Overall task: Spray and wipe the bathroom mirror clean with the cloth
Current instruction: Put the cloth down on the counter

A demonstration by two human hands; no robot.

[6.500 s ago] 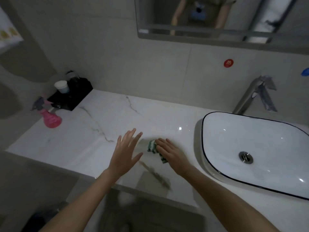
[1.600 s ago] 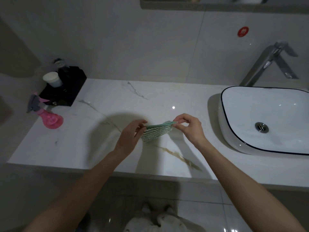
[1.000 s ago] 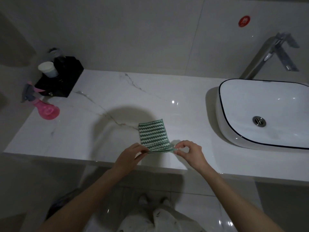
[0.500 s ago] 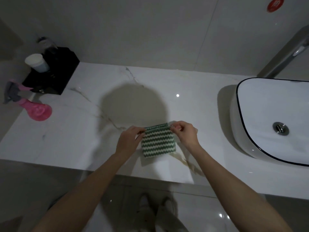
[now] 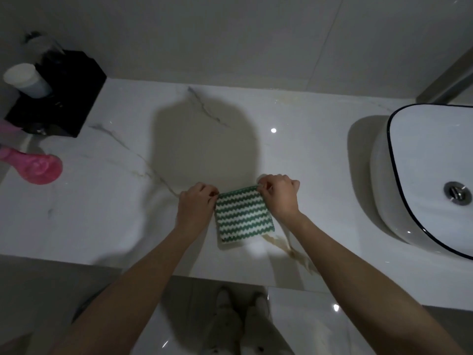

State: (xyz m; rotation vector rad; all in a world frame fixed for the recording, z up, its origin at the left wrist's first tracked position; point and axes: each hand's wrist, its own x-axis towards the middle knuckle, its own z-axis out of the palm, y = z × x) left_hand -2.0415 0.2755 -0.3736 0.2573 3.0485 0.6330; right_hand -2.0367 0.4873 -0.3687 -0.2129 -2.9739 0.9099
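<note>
Here, both hands pinch cloth (image 5: 243,216) | pink spray bottle (image 5: 38,167) far left | basin (image 5: 430,175) right

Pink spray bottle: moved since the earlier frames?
No. The pink spray bottle lies beside the black tray at the counter's left end, as before. Its shift in the frame is camera motion.

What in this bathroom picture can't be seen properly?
- Mirror: outside the head view, above the top edge.
- Pink spray bottle: nozzle cut off by the left edge.
- Sink: cut by the right edge.
- Cloth: upper corners hidden by left hand and right hand.
</note>
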